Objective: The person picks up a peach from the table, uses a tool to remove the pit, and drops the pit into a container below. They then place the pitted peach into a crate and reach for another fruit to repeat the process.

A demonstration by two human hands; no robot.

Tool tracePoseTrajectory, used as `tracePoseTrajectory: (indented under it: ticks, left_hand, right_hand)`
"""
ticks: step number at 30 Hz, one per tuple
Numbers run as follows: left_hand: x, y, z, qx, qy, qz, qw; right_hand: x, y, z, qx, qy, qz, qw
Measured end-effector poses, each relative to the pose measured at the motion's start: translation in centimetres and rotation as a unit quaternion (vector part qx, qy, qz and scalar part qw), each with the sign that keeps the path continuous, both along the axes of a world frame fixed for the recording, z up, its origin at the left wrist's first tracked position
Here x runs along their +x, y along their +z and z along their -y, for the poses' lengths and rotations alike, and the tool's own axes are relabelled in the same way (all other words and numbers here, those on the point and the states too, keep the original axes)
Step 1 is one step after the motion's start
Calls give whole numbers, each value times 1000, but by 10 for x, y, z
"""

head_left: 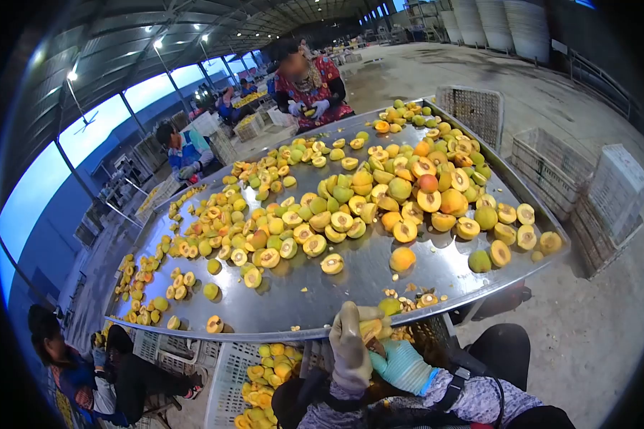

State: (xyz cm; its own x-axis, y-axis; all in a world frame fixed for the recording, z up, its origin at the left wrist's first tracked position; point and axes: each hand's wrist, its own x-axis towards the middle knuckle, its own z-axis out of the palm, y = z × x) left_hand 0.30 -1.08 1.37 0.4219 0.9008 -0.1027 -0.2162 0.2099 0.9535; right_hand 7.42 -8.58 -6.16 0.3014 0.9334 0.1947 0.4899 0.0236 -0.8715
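Note:
My left hand (pixel 350 344), in a pale work glove, is closed around a yellow peach (pixel 371 328) just past the near edge of the metal table. Against the fruit's lower side is my right hand (pixel 401 366), in a teal-and-white glove, its fingers closed on a small brownish tool (pixel 376 347). The tool's working end is hidden by the peach and glove. On the table edge close above lie a green-yellow peach (pixel 390 306) and pit scraps (pixel 411 303). Many halved peaches (pixel 332 264) with brown centres and several whole ones spread over the metal table (pixel 293 306).
A white crate (pixel 225 375) holding peach halves stands below the table, left of my knees. Stacked crates (pixel 551 168) stand on the right. Across the table a person (pixel 311 89) handles fruit; another person (pixel 79 372) sits at lower left.

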Motion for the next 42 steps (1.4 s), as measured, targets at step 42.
tracePoseTrajectory:
  ticks: [42]
  left_hand:
    - [-7,-22,-15,-126,-157,176,964]
  right_hand:
    - [20,35,23,-268,249,-499,786]
